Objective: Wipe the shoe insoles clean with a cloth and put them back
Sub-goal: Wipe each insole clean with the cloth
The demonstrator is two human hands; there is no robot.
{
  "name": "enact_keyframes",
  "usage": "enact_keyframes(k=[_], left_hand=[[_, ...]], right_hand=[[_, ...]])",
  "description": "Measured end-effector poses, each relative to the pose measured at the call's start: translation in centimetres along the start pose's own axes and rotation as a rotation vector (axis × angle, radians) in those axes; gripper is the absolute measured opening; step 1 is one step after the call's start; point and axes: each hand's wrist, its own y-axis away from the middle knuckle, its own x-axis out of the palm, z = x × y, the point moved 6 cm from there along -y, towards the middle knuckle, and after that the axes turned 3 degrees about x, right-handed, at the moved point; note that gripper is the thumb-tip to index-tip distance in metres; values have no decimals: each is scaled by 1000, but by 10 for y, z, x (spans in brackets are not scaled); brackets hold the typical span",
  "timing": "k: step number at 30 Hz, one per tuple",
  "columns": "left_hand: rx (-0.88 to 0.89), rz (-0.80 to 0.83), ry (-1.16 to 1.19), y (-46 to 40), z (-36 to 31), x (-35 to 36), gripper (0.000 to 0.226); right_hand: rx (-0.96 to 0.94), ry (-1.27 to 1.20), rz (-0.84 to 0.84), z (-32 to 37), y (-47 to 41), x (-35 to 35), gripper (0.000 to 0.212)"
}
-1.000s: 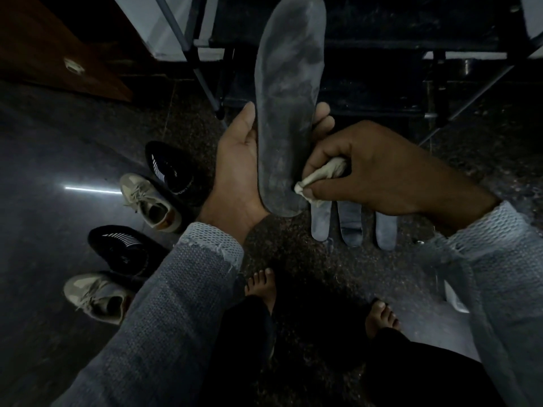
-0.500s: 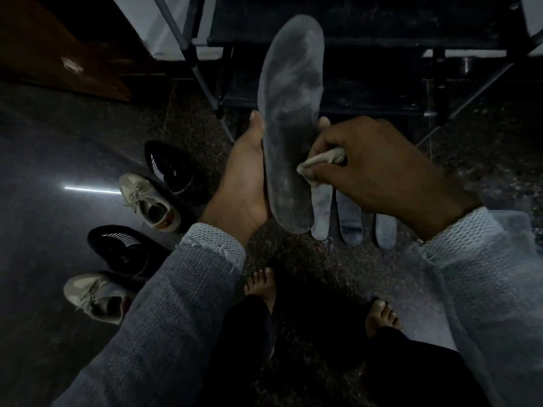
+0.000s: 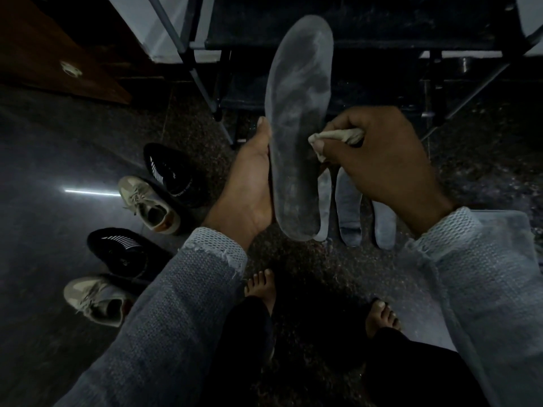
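My left hand (image 3: 249, 189) grips a long grey insole (image 3: 296, 113) by its lower left edge and holds it upright, heel end down. The insole's surface is smudged and dusty. My right hand (image 3: 379, 163) pinches a bunched pale cloth (image 3: 335, 136) and presses it against the insole's right edge near the middle. Three more grey insoles (image 3: 349, 210) lie side by side on the floor below my hands, partly hidden by them.
Two black shoes (image 3: 173, 174) and two beige sneakers (image 3: 150, 207) stand in a row on the dark floor at the left. A metal-framed rack (image 3: 199, 74) stands behind the insole. My bare feet (image 3: 261, 289) are below. A wooden panel (image 3: 44, 54) is at top left.
My right hand with the cloth has moved up the insole from near the heel end to the middle. The insole has dropped a little lower in the view.
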Motion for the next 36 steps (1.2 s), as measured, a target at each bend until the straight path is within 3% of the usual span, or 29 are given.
enact_keyframes(k=[10, 13, 17, 26, 36], left_hand=[[0, 17, -23, 2, -4, 3, 51], [66, -18, -113, -2, -7, 0, 45], [219, -184, -293, -7, -12, -19, 26], [205, -252, -404, -14, 2, -37, 10], [182, -311, -468, -35, 20, -68, 11]], right_hand=[[99, -335, 11, -6, 2, 2, 16], [116, -356, -10, -13, 2, 2, 14], [123, -346, -17, -23, 1, 3, 14], [164, -361, 28, -48, -1, 17, 18], [234, -344, 45, -77, 2, 49, 10]])
